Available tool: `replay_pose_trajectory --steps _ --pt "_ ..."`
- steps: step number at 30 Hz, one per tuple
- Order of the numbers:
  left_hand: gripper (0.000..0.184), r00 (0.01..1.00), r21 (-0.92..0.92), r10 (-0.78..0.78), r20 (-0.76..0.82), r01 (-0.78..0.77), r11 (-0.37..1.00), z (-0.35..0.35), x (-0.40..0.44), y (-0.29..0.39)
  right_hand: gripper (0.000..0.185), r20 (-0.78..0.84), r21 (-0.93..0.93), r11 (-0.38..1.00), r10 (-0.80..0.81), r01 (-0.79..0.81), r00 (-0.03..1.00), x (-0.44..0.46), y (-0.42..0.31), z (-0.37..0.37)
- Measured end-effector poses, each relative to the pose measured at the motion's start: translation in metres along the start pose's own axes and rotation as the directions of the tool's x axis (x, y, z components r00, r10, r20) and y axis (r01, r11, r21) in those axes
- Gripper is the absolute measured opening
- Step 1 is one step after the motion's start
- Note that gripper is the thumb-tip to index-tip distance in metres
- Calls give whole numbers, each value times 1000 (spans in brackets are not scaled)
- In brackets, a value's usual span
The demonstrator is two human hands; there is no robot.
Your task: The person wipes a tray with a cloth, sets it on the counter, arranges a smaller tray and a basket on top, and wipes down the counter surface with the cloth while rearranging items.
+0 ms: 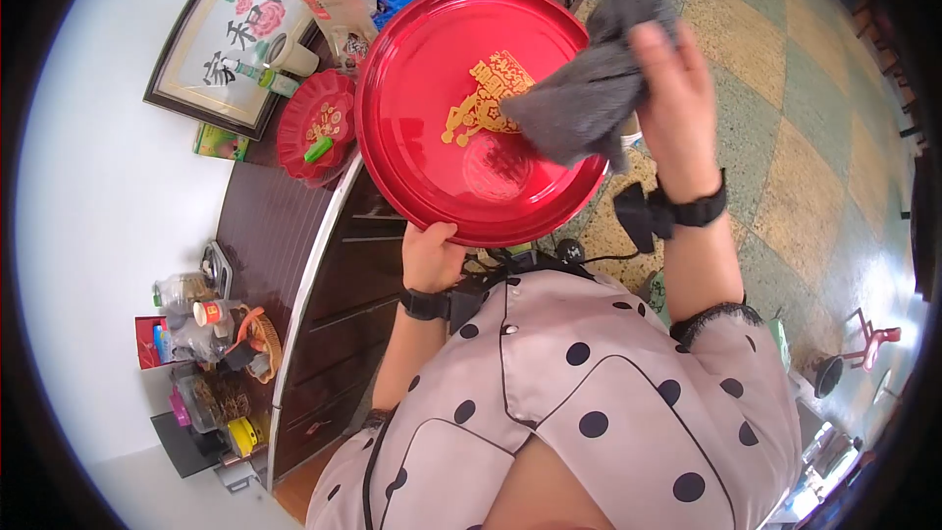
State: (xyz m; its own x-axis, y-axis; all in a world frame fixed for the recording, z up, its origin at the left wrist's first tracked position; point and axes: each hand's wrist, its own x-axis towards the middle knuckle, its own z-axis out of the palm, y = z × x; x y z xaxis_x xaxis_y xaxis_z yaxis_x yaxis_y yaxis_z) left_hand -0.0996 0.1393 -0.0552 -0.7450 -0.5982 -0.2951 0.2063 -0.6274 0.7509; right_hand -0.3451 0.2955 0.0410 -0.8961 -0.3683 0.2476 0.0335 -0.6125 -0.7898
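A large round red tray (422,88) with gold patterns is held up in front of my body, its inner face toward me. My left hand (432,255) grips its lower rim, with the thumb over the edge. My right hand (677,88) holds a crumpled grey cloth (589,93) at the tray's right side. The cloth's lower end overlaps the tray beside the gold pattern; whether it presses on the surface I cannot tell.
To the left runs a dark cabinet top (275,226), bearing a red scalloped dish (294,128), a framed picture (186,69), bags, a cup, jars and a basket (267,344). Tiled floor (785,137) spreads to the right, with a red stand (873,339).
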Motion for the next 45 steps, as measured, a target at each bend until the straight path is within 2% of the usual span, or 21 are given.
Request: replay_pose_trajectory --steps 1,2,3,4,6,8,10,14,15,18,19,23,28,30,34,36,38,40,43,44,45 --pt "61 1000 1 5 1 -5 1000 0 -3 -1 45 97 -356 934 22 14 995 1 13 -6" --pt "62 999 1 29 -20 -29 1000 0 -6 -4 54 180 -665 744 75 65 981 1 26 -15" --pt "63 998 0 50 -39 -50 999 0 -8 -6 63 235 -842 503 18 194 972 -7 51 -29" --pt "63 996 0 72 -55 -72 997 0 -9 -8 73 301 -932 207 -21 299 953 -14 76 -40" --pt "64 996 -18 82 -47 -83 996 0 -11 -9 83 235 -971 74 123 227 964 -38 93 -45" --pt "64 992 -34 113 -50 -115 993 -2 -11 -12 84 239 -970 82 131 230 962 -49 106 -44" --pt "65 991 -16 120 -54 -121 993 0 -13 -11 85 322 -916 287 109 281 940 -53 117 -43" --pt "64 986 64 166 -9 -165 984 11 -16 -12 93 186 -909 402 153 111 971 -43 129 -39" --pt "64 986 63 168 14 -169 984 13 -17 -14 94 159 -945 309 137 110 978 -43 132 -38" --pt "62 989 111 149 7 -149 983 3 -18 -17 86 36 -975 223 165 -2 986 -32 142 -40" --pt "63 992 111 122 29 -124 986 4 -21 -13 73 58 -968 248 129 24 990 -25 150 -45" --pt "57 981 183 187 52 -194 964 8 -25 -11 57 95 -912 402 13 82 995 6 172 -57" --pt "53 984 390 150 97 -176 904 10 -28 7 43 89 -882 440 -198 170 976 47 151 -26" --pt "52 985 356 130 111 -161 920 6 -29 4 35 113 -783 571 -259 247 959 64 129 -9" --pt "50 977 405 121 178 -185 895 2 -29 2 30 290 -756 495 -334 428 897 58 106 38" --pt "56 981 424 74 178 -144 894 -3 -24 4 30 468 -677 479 -305 558 830 40 93 63" --pt "61 983 447 28 181 -108 888 -5 -22 5 30 678 -565 402 -271 720 683 7 84 86" --pt "60 999 406 -13 40 -4 914 -5 -24 4 27 843 -406 378 -197 832 501 -26 90 93" --pt "59 999 321 -49 2 46 946 -1 -27 12 23 926 -244 367 -187 897 328 -57 90 84" --pt "59 999 317 -47 1 44 947 0 -26 13 23 927 -241 367 -185 898 325 -54 93 83" --pt "60 995 267 -34 94 7 964 1 -24 14 23 940 -199 368 -192 908 283 -44 95 83"
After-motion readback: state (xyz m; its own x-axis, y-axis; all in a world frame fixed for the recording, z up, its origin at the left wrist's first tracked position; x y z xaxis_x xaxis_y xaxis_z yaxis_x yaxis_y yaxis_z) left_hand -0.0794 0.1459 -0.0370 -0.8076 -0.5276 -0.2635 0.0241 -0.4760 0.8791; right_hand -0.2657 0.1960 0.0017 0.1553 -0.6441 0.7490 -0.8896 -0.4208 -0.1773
